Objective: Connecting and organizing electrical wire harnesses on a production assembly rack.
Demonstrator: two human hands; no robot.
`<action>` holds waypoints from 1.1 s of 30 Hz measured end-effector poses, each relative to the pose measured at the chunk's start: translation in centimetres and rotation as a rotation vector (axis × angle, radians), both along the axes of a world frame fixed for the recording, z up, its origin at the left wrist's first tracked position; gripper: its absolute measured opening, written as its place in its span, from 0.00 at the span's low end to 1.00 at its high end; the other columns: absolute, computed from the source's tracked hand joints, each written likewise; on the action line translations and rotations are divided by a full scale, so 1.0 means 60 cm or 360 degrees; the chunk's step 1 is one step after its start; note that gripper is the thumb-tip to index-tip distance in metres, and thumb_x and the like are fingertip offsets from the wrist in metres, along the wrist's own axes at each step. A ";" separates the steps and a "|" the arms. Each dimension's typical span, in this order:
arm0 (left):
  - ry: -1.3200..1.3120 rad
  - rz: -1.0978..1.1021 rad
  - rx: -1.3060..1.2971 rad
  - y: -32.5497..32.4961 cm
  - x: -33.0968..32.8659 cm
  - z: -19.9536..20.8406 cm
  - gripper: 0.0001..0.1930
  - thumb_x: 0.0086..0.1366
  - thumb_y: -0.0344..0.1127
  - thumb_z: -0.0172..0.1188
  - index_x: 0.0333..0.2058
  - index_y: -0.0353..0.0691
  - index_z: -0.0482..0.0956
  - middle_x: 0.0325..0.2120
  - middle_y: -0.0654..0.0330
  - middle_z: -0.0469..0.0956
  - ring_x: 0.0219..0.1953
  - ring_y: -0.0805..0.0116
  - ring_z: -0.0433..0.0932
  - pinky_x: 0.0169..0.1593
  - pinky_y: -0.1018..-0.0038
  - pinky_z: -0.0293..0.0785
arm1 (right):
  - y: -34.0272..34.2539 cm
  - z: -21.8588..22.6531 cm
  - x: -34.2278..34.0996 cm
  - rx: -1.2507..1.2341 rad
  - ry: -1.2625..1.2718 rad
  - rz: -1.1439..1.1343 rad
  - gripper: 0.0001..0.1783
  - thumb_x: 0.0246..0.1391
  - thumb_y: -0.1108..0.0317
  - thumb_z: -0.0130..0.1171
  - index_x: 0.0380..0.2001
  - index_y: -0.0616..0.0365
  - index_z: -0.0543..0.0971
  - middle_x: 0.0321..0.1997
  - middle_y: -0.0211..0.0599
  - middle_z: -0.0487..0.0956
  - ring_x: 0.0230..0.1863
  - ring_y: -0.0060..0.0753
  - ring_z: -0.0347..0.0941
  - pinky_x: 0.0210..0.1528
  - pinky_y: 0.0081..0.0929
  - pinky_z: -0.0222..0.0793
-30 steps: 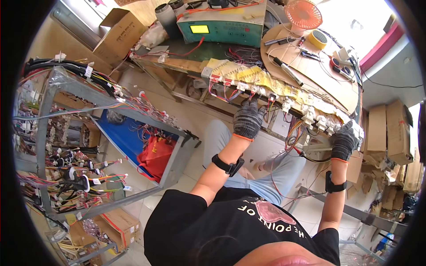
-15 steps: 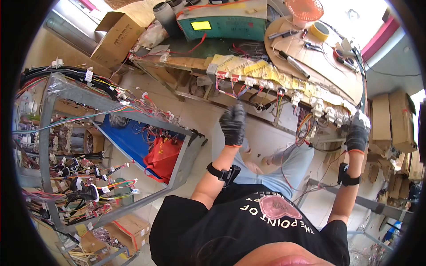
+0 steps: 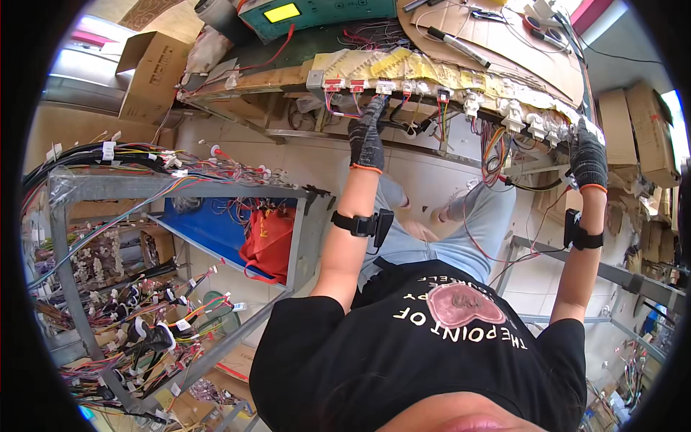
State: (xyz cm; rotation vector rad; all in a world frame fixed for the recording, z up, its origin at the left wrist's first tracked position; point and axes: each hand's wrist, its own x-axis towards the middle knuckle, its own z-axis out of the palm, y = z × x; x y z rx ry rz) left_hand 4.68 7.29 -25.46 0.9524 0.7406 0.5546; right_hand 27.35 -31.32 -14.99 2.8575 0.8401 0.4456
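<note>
Along the front edge of the bench runs a row of plugs and sockets on a yellow-taped strip point(image 3: 403, 63). My left hand point(image 3: 367, 140), in a dark grey glove, reaches up to that row. Its fingertips pinch a white connector point(image 3: 385, 87) with wires below it. Two red-and-white connectors point(image 3: 345, 86) sit just left of it. My right hand point(image 3: 589, 160), gloved too, is at the row's right end. Its fingers are bent against a white connector point(image 3: 592, 130), and the glove hides part of their grip. More white plugs point(image 3: 512, 115) hang between my hands, with coloured wires point(image 3: 495, 155) beneath.
A green tester point(image 3: 324, 16) with a lit yellow screen stands on the bench, near a marker point(image 3: 459, 47) on a cardboard sheet point(image 3: 518, 68). At left, a metal rack point(image 3: 108, 187) carries wire harnesses and a red bag point(image 3: 268, 241). Cardboard boxes point(image 3: 640, 137) stand at right.
My left hand has moved up from below the bench edge to the connector row. My right hand stays at the row's right end. The view has shifted.
</note>
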 end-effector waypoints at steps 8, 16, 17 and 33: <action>-0.0072 0.0126 -0.0047 0.005 0.022 -0.009 0.20 0.53 0.36 0.66 0.45 0.41 0.77 0.39 0.66 0.78 0.38 0.76 0.74 0.41 0.76 0.69 | 0.009 0.006 -0.012 -0.0018 0.0003 -0.0074 0.19 0.55 0.69 0.46 0.50 0.65 0.70 0.48 0.58 0.73 0.49 0.59 0.68 0.53 0.44 0.63; -0.0052 0.0111 0.0124 -0.002 0.026 0.015 0.29 0.52 0.33 0.69 0.53 0.41 0.70 0.44 0.65 0.75 0.40 0.76 0.74 0.40 0.78 0.70 | 0.032 0.032 -0.032 -0.0088 0.0221 -0.0268 0.29 0.48 0.79 0.45 0.58 0.63 0.63 0.53 0.61 0.70 0.54 0.59 0.66 0.57 0.43 0.61; -0.0035 0.0125 0.0100 -0.004 0.026 0.015 0.27 0.52 0.32 0.69 0.52 0.41 0.72 0.43 0.65 0.76 0.38 0.77 0.74 0.39 0.78 0.70 | 0.034 0.034 -0.032 -0.0142 0.0188 -0.0277 0.30 0.48 0.80 0.46 0.58 0.63 0.62 0.53 0.61 0.69 0.54 0.59 0.66 0.57 0.43 0.61; -0.0095 0.0403 -0.0084 0.000 0.021 -0.006 0.16 0.60 0.46 0.59 0.42 0.45 0.79 0.35 0.64 0.80 0.37 0.73 0.75 0.38 0.76 0.66 | 0.040 0.039 -0.034 -0.0127 0.0210 -0.0339 0.28 0.49 0.78 0.46 0.57 0.63 0.64 0.55 0.58 0.68 0.58 0.56 0.63 0.61 0.41 0.58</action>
